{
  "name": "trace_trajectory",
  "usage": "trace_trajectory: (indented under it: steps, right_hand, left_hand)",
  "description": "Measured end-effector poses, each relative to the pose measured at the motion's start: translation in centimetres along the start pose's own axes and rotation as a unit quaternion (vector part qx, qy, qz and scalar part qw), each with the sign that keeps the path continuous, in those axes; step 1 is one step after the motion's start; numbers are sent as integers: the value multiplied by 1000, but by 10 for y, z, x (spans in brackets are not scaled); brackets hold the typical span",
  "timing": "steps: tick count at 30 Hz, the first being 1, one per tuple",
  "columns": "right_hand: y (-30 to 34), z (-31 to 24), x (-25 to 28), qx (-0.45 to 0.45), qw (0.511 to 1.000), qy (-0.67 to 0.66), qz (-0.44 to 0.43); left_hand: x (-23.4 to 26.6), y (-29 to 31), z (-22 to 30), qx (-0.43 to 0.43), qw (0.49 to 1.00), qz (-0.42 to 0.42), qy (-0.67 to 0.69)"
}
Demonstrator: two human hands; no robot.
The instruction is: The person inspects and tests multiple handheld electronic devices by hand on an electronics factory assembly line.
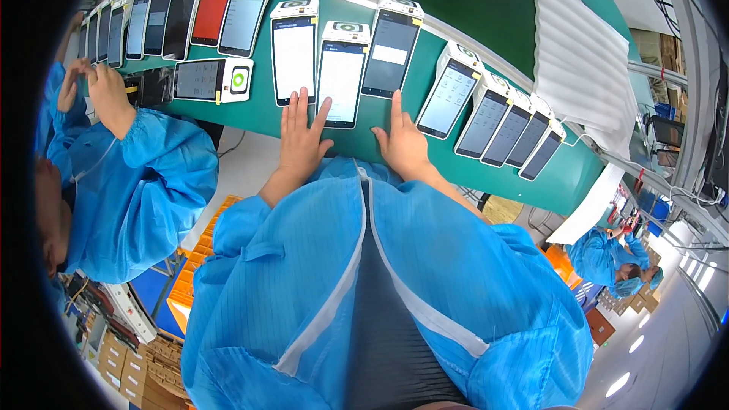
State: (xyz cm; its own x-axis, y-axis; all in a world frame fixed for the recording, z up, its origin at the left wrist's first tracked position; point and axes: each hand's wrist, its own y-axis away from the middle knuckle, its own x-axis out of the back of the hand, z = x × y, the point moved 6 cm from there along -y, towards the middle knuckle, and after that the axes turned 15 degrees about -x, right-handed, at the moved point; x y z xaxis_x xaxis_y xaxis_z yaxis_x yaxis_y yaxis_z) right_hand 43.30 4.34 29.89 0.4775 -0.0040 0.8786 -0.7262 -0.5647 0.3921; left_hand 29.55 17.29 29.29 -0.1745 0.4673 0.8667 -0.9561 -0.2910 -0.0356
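Observation:
Three white payment terminals with large screens lie in front of me on the green bench (364,148). My left hand (301,137) is open, its fingertips on the lower edge of the left terminal (295,57), which shows a white screen. The thumb of that hand reaches toward the lower left of the middle terminal (342,80), also lit white. My right hand (404,143) holds nothing; its index finger points out to the bottom edge of the right terminal (389,49), whose grey screen carries a white box. The right thumb stands apart, and the other fingers are curled.
A lone terminal (449,99) and a row of grey-screened terminals (484,124) stand to the right. More terminals (247,11) line the back left, one with a red screen (210,14). White foam sheet (573,53) lies far right. A co-worker in blue (144,182) works close at left.

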Motion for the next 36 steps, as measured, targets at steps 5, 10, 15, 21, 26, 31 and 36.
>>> trace_trajectory:
  steps: [5,10,15,21,26,31,36]
  right_hand:
    - [-3,5,-7,13,1000,23,-1]
    - [-2,1,-1,12,1000,16,5]
    - [-4,-3,6,31,999,-15,42]
    - [-13,-20,24,77,992,-33,90]
    - [-29,-22,38,56,990,-59,113]
    - [-55,-24,58,38,990,-43,128]
    - [-73,-27,75,53,975,-63,208]
  left_hand:
    - [2,0,0,-7,1000,8,10]
    - [-1,1,-2,2,1000,1,2]
    - [-1,0,-2,7,1000,-5,2]
    - [-1,1,-3,16,1000,-14,0]
    - [-1,3,-2,-12,1000,-2,20]
    - [-10,8,6,-65,996,-56,9]
    - [-14,7,6,-77,996,-31,27]
